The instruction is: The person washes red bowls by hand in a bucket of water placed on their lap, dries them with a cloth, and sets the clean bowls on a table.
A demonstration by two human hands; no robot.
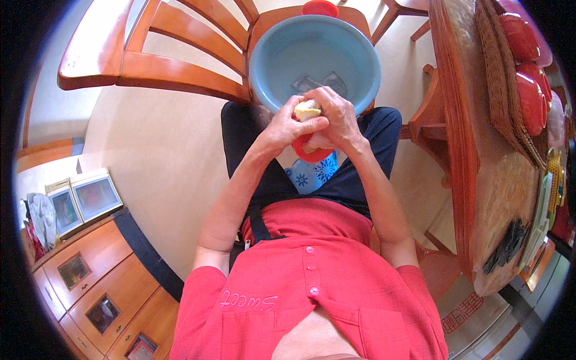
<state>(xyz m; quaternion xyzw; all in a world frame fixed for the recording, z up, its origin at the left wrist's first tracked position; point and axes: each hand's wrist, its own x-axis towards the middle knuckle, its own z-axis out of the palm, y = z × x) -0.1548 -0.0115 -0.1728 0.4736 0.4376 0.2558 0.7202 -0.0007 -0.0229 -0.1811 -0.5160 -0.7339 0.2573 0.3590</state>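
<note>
My left hand [294,123] grips a pale yellow, soft-looking piece [307,110], whose exact kind I cannot tell. My right hand [335,110] is curled against it from the other side, its fingers touching the same piece. Just below both hands shows a red rounded object [315,154], partly hidden by them. Beyond my fingertips a round blue plastic basin [258,72] sits on the seat of a wooden chair, with its near rim close to my hands. Dark grey mesh-like material [335,83] lies in the basin near that rim.
The wooden chair's slatted back [180,76] rises at the left. To the right stands a table [490,193] bearing a brown cloth [499,85], red bowls [531,103] and a black item [506,247]. A wooden cabinet [103,265] is at lower left. A red object [320,8] sits behind the basin.
</note>
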